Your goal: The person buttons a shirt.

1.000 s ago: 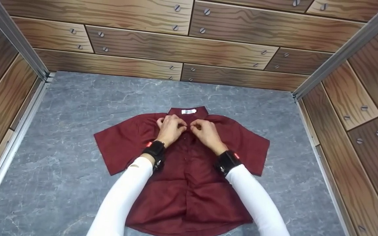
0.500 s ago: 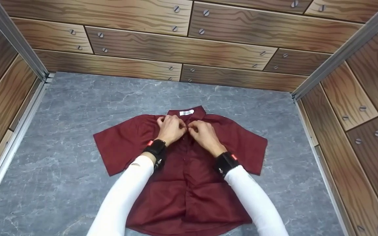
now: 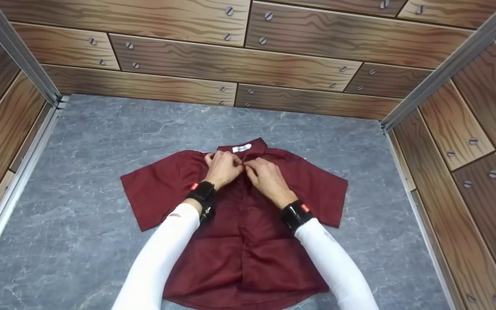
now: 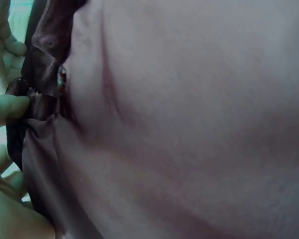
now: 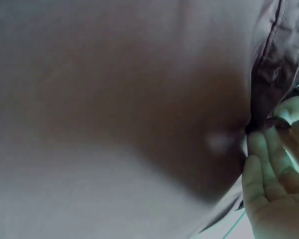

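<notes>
A dark red short-sleeved shirt lies front side up, its collar at the far end with a white label inside. Just below the collar, my left hand pinches the front edge of the cloth. My right hand meets it there, thumb and fingertips gripping the same front strip. Up close in the left wrist view, fingertips hold the bunched placket. In the right wrist view, fingers are bent at the placket beside a small dark button. The fingertips hide part of the fastening.
The shirt lies on a grey marbled surface. Wood-patterned panels stand at the back and both sides, with metal rails at their corners. The short sleeves spread out to either side.
My right hand has edged left until its fingertips meet the left hand's. The collar has shifted and tilted slightly, its right corner higher. My left hand stays nearly in place.
</notes>
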The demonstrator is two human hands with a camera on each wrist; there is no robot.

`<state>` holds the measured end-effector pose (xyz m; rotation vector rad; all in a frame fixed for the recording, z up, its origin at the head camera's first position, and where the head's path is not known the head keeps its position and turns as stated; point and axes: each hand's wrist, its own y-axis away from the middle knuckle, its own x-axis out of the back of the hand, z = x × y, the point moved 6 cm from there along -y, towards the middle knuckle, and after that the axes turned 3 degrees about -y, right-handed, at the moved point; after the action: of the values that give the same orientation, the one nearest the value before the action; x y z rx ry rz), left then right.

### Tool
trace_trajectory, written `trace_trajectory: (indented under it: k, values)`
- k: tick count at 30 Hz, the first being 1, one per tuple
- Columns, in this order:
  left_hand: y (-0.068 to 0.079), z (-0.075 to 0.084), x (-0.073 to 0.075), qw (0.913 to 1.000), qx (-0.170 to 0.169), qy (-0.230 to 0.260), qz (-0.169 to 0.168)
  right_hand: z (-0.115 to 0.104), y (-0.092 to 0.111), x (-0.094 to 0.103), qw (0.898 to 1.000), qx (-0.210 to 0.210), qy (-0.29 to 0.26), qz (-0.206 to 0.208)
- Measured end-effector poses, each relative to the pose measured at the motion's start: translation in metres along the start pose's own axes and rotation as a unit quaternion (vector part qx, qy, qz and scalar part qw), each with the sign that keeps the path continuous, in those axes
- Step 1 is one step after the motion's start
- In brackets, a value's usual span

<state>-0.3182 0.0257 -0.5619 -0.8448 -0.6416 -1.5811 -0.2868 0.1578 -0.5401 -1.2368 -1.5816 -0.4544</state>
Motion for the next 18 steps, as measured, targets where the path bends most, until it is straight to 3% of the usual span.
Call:
trace_trajectory:
  k: [6, 10, 14, 18]
  values:
    - [-0.002, -0.004, 0.003, 0.9977, 0.045, 0.048, -0.017, -0.004, 0.003, 0.001, 0.998, 0.048, 0.015, 0.027]
    - [-0.004, -0.004, 0.004, 0.9949, 0.055, 0.077, -0.036, -0.004, 0.005, -0.001, 0.997, 0.062, 0.034, 0.032]
    - [-0.004, -0.004, 0.006, 0.9929, 0.038, 0.102, -0.047, 0.001, 0.006, -0.002, 0.999, 0.036, 0.009, 0.019]
    - [-0.005, -0.005, 0.007, 0.9918, 0.027, 0.115, -0.048, 0.009, 0.003, -0.001, 0.997, -0.02, -0.069, 0.002]
